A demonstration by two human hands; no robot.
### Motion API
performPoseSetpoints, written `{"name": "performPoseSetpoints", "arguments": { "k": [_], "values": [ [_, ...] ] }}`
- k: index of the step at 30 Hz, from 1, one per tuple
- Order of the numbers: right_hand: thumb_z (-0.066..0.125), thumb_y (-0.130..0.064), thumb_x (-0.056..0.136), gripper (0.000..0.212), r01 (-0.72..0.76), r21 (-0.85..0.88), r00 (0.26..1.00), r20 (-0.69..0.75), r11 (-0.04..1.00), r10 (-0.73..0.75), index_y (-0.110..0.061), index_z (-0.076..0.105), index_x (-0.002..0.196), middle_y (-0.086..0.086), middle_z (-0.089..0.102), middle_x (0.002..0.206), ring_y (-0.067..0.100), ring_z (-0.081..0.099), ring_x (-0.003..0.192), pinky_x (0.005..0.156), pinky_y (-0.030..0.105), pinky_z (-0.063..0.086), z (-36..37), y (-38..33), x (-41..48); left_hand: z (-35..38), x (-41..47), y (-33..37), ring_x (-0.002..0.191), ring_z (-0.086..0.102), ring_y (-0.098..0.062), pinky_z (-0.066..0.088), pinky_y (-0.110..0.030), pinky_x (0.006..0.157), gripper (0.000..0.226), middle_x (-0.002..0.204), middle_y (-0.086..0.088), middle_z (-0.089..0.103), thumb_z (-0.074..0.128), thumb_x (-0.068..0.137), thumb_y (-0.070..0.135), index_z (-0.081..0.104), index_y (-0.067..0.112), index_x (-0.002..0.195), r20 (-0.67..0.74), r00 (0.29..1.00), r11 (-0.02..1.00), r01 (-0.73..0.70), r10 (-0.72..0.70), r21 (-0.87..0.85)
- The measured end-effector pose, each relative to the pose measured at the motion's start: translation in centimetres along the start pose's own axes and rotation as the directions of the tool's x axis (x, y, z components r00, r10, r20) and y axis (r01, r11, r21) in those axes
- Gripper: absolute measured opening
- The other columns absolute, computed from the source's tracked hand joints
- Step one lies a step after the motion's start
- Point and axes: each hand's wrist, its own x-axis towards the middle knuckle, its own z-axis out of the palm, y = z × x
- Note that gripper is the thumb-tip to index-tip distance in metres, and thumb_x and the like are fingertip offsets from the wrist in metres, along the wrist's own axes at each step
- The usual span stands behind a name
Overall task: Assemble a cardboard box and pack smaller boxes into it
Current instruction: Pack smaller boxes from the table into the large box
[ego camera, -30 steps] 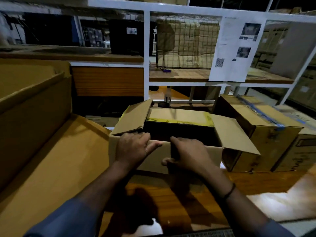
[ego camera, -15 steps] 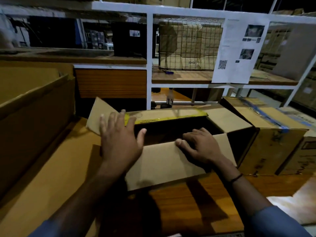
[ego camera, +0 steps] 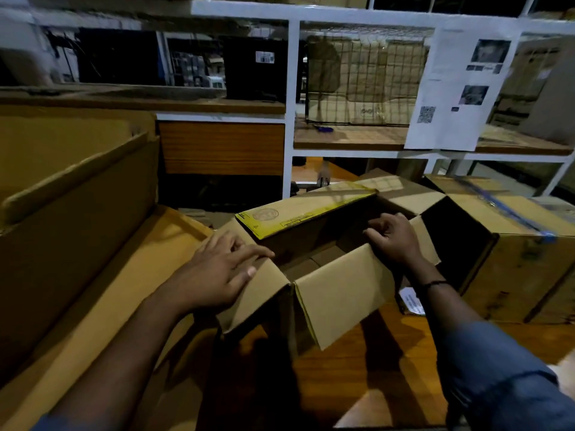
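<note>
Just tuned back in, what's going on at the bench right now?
A person is working on an open cardboard box on the wooden bench. The left hand rests flat on the left flap, and the right hand grips the right flap. All the top flaps are open. The inside is too dark to tell whether anything is packed. A taped box sits to the right.
</note>
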Motion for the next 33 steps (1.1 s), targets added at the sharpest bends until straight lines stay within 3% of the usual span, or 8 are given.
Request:
{"name": "performPoseSetpoints", "arguments": {
  "k": [2,5,9,13,18,22,27,33],
  "values": [
    [0.058,-0.048,0.097,0.037,0.003,-0.041,0.998,0.063,0.999,0.0,-0.03,0.062,0.066,-0.006,0.057,0.063,0.019,0.057,0.069,0.091,0.051,0.048,0.0,-2.3,-0.6,0.4,0.4,-0.5,0.14,0.02,-0.016,0.022,-0.051,0.116,0.037,0.142,0.013,0.026,0.04,0.098,0.059,0.038,0.068,0.134,-0.018,0.999,0.999,-0.028,0.027,-0.041],
    [0.039,-0.072,0.1,0.057,0.088,-0.119,0.965,0.258,0.989,-0.055,-0.027,0.073,0.091,-0.016,0.063,0.075,0.004,0.059,0.073,0.103,0.047,0.045,0.8,-8.2,-3.3,1.4,1.1,-1.0,0.145,0.015,-0.016,0.016,-0.054,0.12,0.037,0.143,0.017,0.02,0.041,0.088,0.07,0.044,0.068,0.125,-0.054,0.998,0.985,-0.048,0.039,-0.165],
    [0.037,-0.084,0.092,0.065,0.369,-0.207,0.843,0.484,0.906,-0.233,-0.027,0.066,0.104,-0.012,0.061,0.075,0.006,0.058,0.069,0.083,0.034,0.042,3.2,-15.5,-7.8,3.5,1.5,-0.3,0.137,0.016,-0.006,0.015,-0.044,0.115,0.033,0.137,0.016,0.025,0.047,0.09,0.067,0.048,0.061,0.123,-0.204,0.976,0.972,-0.112,0.069,-0.207],
    [0.056,-0.057,0.098,0.046,0.437,-0.296,0.848,0.45,0.849,-0.279,-0.022,0.054,0.127,-0.004,0.057,0.088,0.018,0.057,0.078,0.068,0.032,0.042,3.9,-15.7,-8.6,4.1,1.3,-0.2,0.138,0.029,-0.015,0.022,-0.045,0.114,0.037,0.137,0.015,0.038,0.047,0.091,0.072,0.051,0.058,0.124,-0.281,0.957,0.984,-0.117,0.075,-0.136],
    [0.061,-0.061,0.094,0.04,0.471,-0.188,0.765,0.575,0.862,-0.292,-0.032,0.053,0.12,-0.01,0.062,0.09,0.011,0.057,0.078,0.079,0.035,0.052,0.4,-12.9,-8.0,4.2,1.3,0.4,0.121,0.042,-0.015,0.043,-0.04,0.096,0.046,0.122,0.01,0.05,0.052,0.094,0.069,0.067,0.038,0.124,-0.437,0.887,0.987,-0.163,0.152,0.011],
    [0.065,-0.059,0.093,0.038,0.437,-0.215,0.712,0.676,0.873,-0.19,-0.039,0.048,0.122,-0.019,0.054,0.085,0.003,0.051,0.08,0.072,0.015,0.031,-2.6,-11.2,-7.5,5.7,1.1,0.2,0.119,0.045,-0.029,0.04,-0.046,0.098,0.065,0.13,-0.006,0.045,0.046,0.095,0.072,0.066,0.023,0.132,-0.543,0.839,0.998,0.003,0.035,0.07],
    [0.072,-0.063,0.084,0.04,0.332,-0.13,0.627,0.771,0.934,-0.116,-0.047,0.05,0.114,-0.019,0.065,0.098,0.004,0.062,0.09,0.077,0.026,0.056,-2.4,-10.1,-6.0,5.6,1.9,2.3,0.126,0.039,-0.035,0.04,-0.049,0.102,0.095,0.149,-0.019,0.031,0.047,0.092,0.071,0.014,0.024,0.166,-0.617,0.743,0.965,0.236,-0.258,-0.119],
    [0.068,-0.076,0.078,0.06,0.353,-0.129,0.655,0.741,0.927,-0.147,-0.042,0.057,0.126,-0.019,0.069,0.097,0.001,0.064,0.084,0.074,0.026,0.059,-2.2,-10.0,-6.0,4.5,3.7,4.0,0.149,0.016,-0.041,0.015,-0.06,0.119,0.079,0.165,-0.022,0.021,0.021,0.093,0.083,0.037,0.041,0.158,-0.511,0.783,0.892,0.446,-0.354,0.066]
  ]
}}
